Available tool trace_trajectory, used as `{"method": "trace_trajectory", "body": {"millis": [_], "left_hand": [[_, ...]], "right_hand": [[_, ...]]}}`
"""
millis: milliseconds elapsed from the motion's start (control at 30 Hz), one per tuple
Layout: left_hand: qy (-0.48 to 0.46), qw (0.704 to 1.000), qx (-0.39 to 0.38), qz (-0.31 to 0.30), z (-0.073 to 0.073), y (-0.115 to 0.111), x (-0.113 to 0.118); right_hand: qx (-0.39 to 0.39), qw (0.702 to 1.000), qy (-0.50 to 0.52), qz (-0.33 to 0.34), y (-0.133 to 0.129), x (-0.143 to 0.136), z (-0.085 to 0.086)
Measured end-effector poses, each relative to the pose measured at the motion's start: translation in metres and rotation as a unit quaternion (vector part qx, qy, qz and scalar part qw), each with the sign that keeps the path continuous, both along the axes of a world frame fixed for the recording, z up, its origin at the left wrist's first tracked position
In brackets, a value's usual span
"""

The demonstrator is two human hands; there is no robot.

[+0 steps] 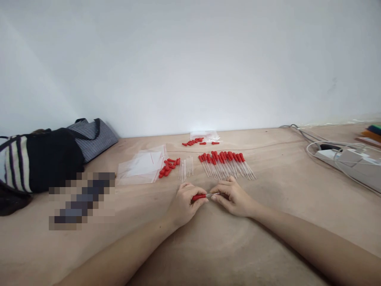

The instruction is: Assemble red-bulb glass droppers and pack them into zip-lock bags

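Left grip point(187, 200) closed round a bright red bulb point(199, 197), right grip point(233, 198) pinching the slim clear tube point(208, 195) running from it, nearly level here, well in from the bench's point(208, 246) far edge, red-topped droppers point(229, 155) lined up just beyond, loose tubes point(186, 167) and loose bulbs point(167, 171) alongside.

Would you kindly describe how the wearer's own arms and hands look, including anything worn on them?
The left hand and right hand are ungloved. The left forearm and right forearm show no sleeves, watch or bracelet. No rings are visible, though some fingers are partly hidden.
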State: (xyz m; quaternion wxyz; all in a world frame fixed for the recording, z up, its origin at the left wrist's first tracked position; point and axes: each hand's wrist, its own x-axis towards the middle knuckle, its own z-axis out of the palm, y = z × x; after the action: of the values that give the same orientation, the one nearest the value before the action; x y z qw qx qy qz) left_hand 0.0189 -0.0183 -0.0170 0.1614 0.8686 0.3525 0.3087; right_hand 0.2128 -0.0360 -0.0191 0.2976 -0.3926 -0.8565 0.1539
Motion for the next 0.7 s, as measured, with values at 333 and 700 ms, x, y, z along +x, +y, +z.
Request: {"method": "trace_trajectory", "body": {"millis": [333,700], "left_hand": [[0.011,0.999,0.022,0.032,0.000,-0.003,-0.001],[-0.032,0.998,0.021,0.045,-0.002,-0.010,0.004]], "right_hand": [[0.078,0.996,0.030,-0.037,-0.003,-0.005,-0.011],[0.081,0.995,0.010,-0.062,-0.009,-0.010,-0.007]]}}
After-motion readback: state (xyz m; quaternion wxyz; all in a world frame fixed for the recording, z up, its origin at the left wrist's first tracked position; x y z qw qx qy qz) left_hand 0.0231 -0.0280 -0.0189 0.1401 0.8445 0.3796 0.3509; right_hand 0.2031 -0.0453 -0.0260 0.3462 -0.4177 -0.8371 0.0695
